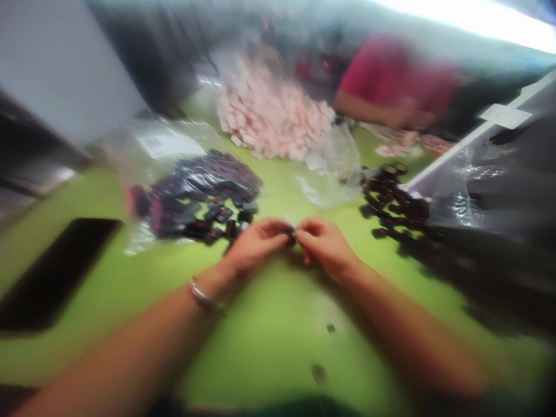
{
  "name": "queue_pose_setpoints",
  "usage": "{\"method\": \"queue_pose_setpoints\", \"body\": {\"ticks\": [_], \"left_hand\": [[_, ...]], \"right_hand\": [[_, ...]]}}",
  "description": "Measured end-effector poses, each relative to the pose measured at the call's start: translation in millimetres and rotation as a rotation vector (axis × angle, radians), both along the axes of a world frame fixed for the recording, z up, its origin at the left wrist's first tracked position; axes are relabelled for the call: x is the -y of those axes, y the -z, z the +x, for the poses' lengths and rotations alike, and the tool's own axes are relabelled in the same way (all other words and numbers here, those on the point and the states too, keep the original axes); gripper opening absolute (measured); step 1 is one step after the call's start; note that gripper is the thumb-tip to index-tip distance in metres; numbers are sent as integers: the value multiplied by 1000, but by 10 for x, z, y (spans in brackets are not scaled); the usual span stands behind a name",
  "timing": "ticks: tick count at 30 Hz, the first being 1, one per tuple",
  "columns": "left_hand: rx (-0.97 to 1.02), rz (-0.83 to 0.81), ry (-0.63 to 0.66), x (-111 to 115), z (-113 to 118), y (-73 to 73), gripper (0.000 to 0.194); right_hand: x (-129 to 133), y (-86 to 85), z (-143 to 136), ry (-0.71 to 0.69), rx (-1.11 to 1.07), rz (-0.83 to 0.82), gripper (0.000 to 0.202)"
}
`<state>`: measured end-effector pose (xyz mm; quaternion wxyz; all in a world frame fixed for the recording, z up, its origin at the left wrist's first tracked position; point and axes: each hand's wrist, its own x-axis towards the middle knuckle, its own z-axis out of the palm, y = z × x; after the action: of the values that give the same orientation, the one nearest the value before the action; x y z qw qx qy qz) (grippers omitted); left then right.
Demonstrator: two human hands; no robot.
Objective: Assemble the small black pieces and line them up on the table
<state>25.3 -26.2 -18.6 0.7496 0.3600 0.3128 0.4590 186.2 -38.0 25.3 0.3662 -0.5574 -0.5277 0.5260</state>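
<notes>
Both my hands meet over the middle of the green table (260, 324). My left hand (260, 237), with a bracelet at its wrist, pinches a small dark part (291, 234) between thumb and fingers. Closed at the fingertips, my right hand (324, 240) touches the same part from the right; whether it holds a separate small piece is hidden by blur. Beside my left hand, black rectangular parts (223, 214) spill from a clear plastic bag (174, 139). To the right of my right hand lies a pile of dark parts (393, 202).
A heap of pale pink parts (273, 116) lies at the back, with a crumpled clear bag (330, 174) before it. A black flat slab (61, 272) rests at left. Two small dark bits, one of them a speck (330, 328), lie near me. Across sits a person in pink (391, 81).
</notes>
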Motion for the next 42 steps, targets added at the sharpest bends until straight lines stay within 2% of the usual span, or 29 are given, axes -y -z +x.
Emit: {"method": "queue_pose_setpoints", "body": {"ticks": [6, 12, 16, 27, 30, 32, 34, 37, 39, 42], "left_hand": [[-50, 3, -25, -16, 8, 37, 31], [9, -74, 60, -33, -33, 7, 30], [26, -93, 87, -38, -44, -9, 29], [-38, 20, 44, -3, -4, 43, 27], [-65, 14, -16, -4, 8, 50, 28], [-58, 4, -32, -9, 10, 50, 29], [-28, -7, -14, -18, 3, 47, 28], [9, -27, 38, -30, -15, 34, 27], [15, -40, 65, -34, -24, 19, 26], [9, -50, 73, -28, -26, 1, 26]], "right_hand": [[-15, 46, -31, 22, 86, -11, 12], [-52, 67, 63, -58, -135, -60, 21], [-74, 74, 107, -94, -168, -90, 23], [-22, 53, -7, -24, 167, 16, 10], [-29, 78, -50, 21, 316, 128, 11], [-26, 85, -61, 55, 342, 189, 12], [-22, 80, -45, 35, 254, 134, 10], [-32, 71, 19, -53, -5, -34, 16], [-47, 74, 58, -79, -128, -86, 20], [-57, 72, 77, -76, -130, -83, 18]]}}
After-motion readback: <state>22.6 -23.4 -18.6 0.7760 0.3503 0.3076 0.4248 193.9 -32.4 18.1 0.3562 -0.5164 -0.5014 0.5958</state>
